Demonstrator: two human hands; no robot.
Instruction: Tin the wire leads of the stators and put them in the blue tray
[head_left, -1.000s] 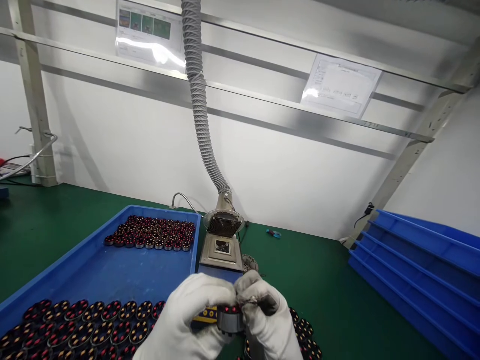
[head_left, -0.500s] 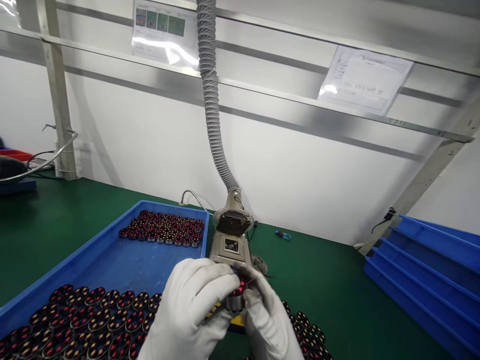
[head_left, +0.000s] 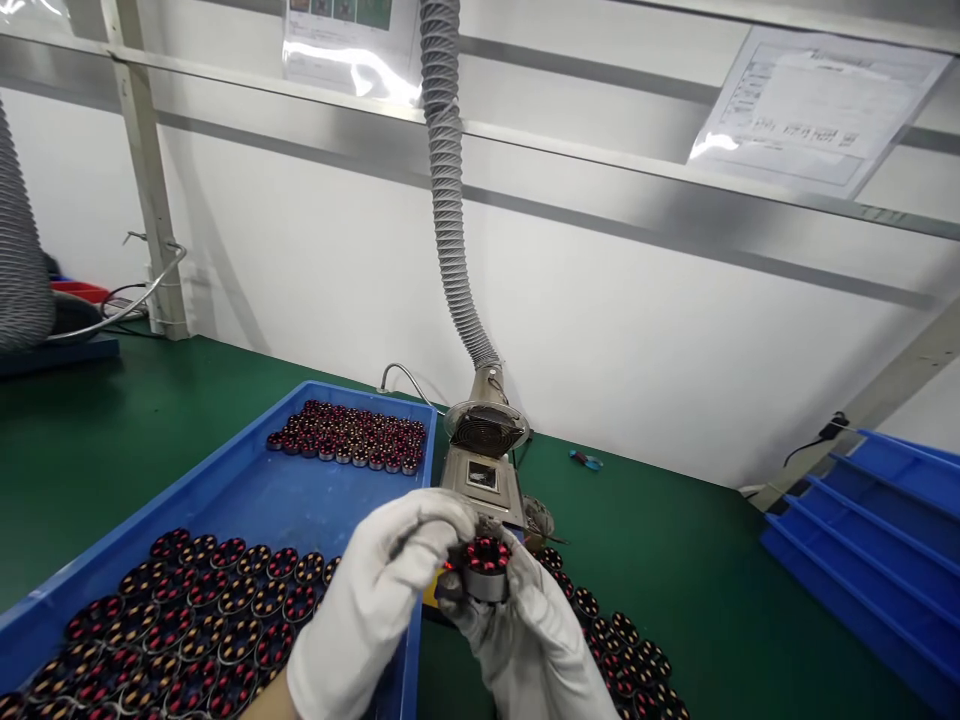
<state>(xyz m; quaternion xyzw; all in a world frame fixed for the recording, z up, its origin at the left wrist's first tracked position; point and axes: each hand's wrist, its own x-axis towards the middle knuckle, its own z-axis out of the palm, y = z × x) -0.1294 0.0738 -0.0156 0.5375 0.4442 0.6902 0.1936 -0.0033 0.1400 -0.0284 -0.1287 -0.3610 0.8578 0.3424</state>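
A motor stator [head_left: 486, 572] with red windings inside a grey metal ring is held upright in front of the solder pot. My right hand [head_left: 544, 610], in a white glove with dark-stained fingertips, grips it from the right and below. My left hand [head_left: 390, 570], also gloved, is at the stator's upper left with thumb and forefinger pinched together. Whatever lies in that pinch is too small to make out. Just beyond both hands stands the metal solder pot [head_left: 482, 476], its small square bath under a round fume hood [head_left: 487, 428].
On the left lies a blue tray [head_left: 262, 500] with rows of stators at its far and near ends. More stators [head_left: 626, 650] rest on the green table at right. Beyond are small pliers [head_left: 585, 460], stacked blue trays [head_left: 862, 560] and a grey hose [head_left: 448, 190].
My left hand has drawn back from around the stator, which now shows more fully in my right hand. The camera view has shifted, so the background sits further right and the wall papers higher.
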